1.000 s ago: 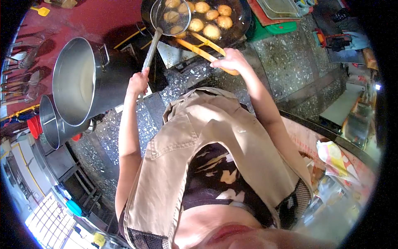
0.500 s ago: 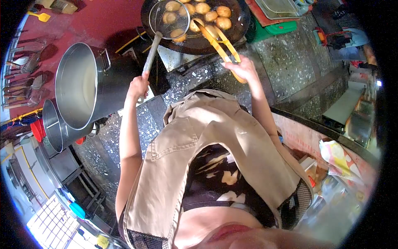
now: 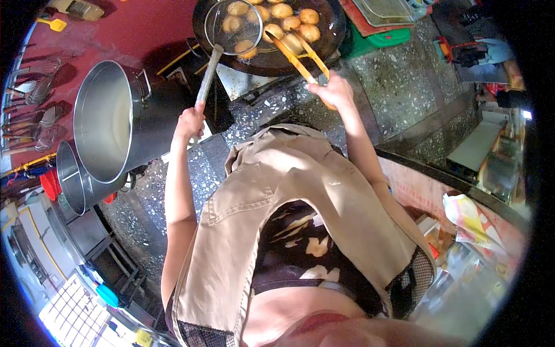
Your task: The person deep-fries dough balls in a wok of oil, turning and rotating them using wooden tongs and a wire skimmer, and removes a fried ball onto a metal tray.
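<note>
My left hand [image 3: 189, 122] is wrapped round the metal handle of a round mesh skimmer [image 3: 210, 75]. Its mesh lies over the left side of a large dark wok [image 3: 207, 48], above some golden-brown fried balls [image 3: 281, 10]. Several more balls float in the oil. In my right hand [image 3: 336, 93] is a pair of wooden tongs [image 3: 296, 65], pointing into the wok. The tong tips are apart, with one pale ball [image 3: 293, 44] between or just under them; I cannot tell whether they touch it.
On the left stand a tall metal pot [image 3: 103, 118] and a smaller pot [image 3: 72, 179]. Utensils [image 3: 43, 89] hang along the red wall. A metal tray [image 3: 384, 10] and a green lid-like item [image 3: 390, 38] are right of the wok. A counter edge [image 3: 428, 173] runs at my right.
My right hand and the tongs have shifted slightly, and the tips now straddle a ball nearer the wok's front. The skimmer has stayed nearly in place over the wok.
</note>
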Motion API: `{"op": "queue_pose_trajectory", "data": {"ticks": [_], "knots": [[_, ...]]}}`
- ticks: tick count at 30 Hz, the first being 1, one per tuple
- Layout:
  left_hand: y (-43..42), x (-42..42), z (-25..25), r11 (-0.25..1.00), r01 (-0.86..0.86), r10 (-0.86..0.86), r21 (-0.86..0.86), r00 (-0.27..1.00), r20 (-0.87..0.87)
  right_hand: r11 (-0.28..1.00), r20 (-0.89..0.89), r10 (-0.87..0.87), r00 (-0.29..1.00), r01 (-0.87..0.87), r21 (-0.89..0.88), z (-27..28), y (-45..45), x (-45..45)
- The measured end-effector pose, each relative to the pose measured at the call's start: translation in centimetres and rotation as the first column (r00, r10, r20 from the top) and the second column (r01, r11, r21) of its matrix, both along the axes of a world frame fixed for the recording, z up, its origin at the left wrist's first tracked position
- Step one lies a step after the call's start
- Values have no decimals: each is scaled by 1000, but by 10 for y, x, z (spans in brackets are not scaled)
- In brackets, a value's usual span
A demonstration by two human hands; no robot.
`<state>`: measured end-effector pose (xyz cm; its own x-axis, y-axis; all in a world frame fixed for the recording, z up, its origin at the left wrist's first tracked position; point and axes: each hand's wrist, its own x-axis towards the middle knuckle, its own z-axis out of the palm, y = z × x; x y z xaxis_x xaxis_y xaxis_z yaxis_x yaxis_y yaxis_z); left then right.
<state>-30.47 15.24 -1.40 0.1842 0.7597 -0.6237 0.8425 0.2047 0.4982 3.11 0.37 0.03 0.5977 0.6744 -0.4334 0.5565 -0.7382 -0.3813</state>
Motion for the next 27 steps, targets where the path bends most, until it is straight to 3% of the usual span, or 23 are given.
{"op": "queue_pose_trajectory", "data": {"ticks": [6,8,17,27], "knots": [[1,-3,-5,1000,1,-1,-18,1000,22,993,146,71,987,-55,-108,0,29,5],[0,-3,-6,1000,-3,4,-15,1000,28,977,232,181,956,-147,-157,1,41,12],[-5,1,2,1000,-16,16,-13,1000,10,956,131,209,969,-174,-236,1,81,20],[-3,-3,-3,1000,14,-14,1,1000,13,925,256,344,903,-280,-255,-5,90,30]]}}
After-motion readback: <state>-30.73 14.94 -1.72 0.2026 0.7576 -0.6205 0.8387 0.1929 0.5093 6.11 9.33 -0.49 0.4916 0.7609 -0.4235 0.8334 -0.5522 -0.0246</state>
